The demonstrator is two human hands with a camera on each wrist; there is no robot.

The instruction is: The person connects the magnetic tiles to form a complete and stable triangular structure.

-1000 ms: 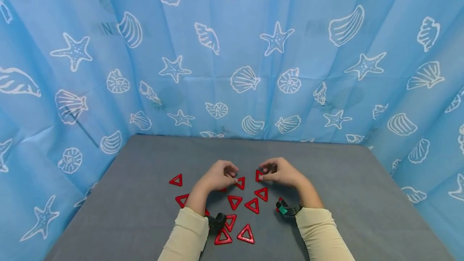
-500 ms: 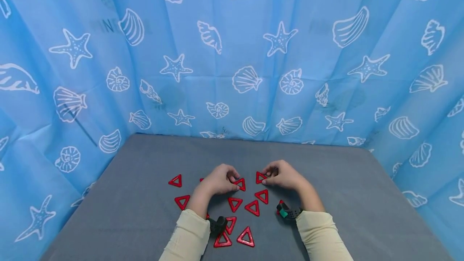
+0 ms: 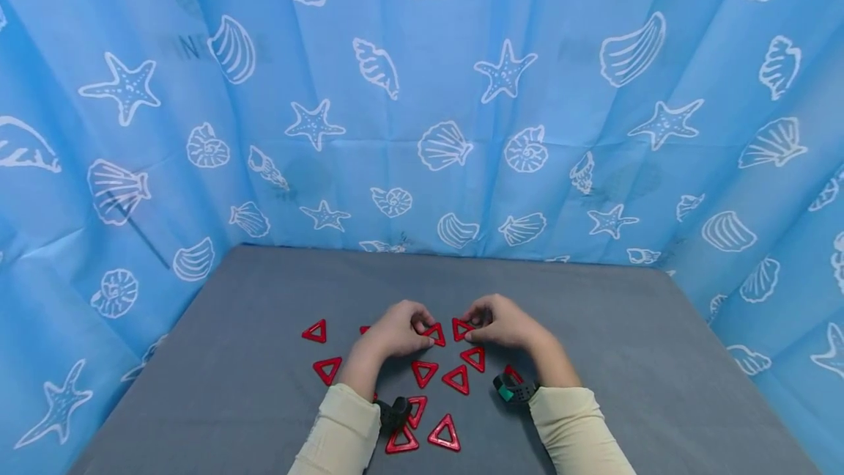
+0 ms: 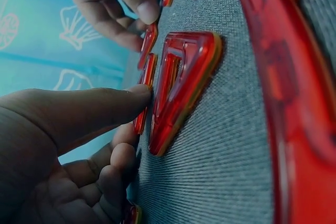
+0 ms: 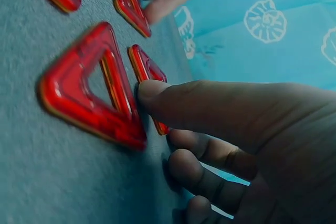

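Left hand pinches the left red triangle in a narrow grip; its thumb rests against the frame, and the remaining fingers curl loosely. Whether this piece is lifted I cannot tell from here. Just right of the left red triangle, across a small gap, the right hand pinches the right red triangle, thumb and fingers likewise drawn close. Nearer the person than the left red triangle, and to its right, a third triangle lies on the gray table. Well to its left lies an outer triangle. On the person's side of it are a front triangle and black wristbands. Beyond it hangs a blue curtain printed with white shells and starfish.
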